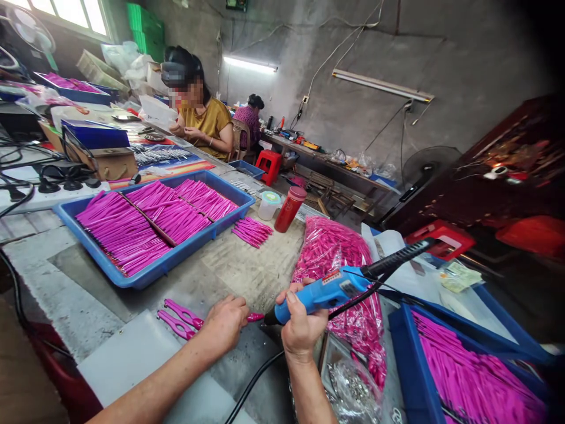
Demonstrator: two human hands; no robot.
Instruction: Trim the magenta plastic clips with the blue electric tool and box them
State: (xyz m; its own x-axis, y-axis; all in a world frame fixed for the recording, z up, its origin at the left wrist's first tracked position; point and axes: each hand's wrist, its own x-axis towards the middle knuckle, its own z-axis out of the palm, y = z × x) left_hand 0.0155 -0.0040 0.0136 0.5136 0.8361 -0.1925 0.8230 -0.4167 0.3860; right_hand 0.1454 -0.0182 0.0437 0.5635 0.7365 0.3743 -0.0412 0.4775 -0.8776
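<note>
My left hand (225,324) is closed low over the table, its fingers around a magenta plastic handle piece (255,317) whose tapered end sticks out to the right. Beside its wrist lie a couple of magenta pieces with open-loop ends (179,317), partly covered by the hand. My right hand (302,327) grips a blue electric screwdriver (324,291), tilted with its black nose down to the left. That nose meets or nearly meets the magenta tip; the exact contact is hidden.
A blue tray (163,272) of magenta pieces stands at left, another blue tray (399,347) at right. Between them are a small magenta bundle (251,231), a red bottle (290,209), a lidded tub (269,206) and a full plastic bag (335,247). A co-worker (205,126) sits across the table.
</note>
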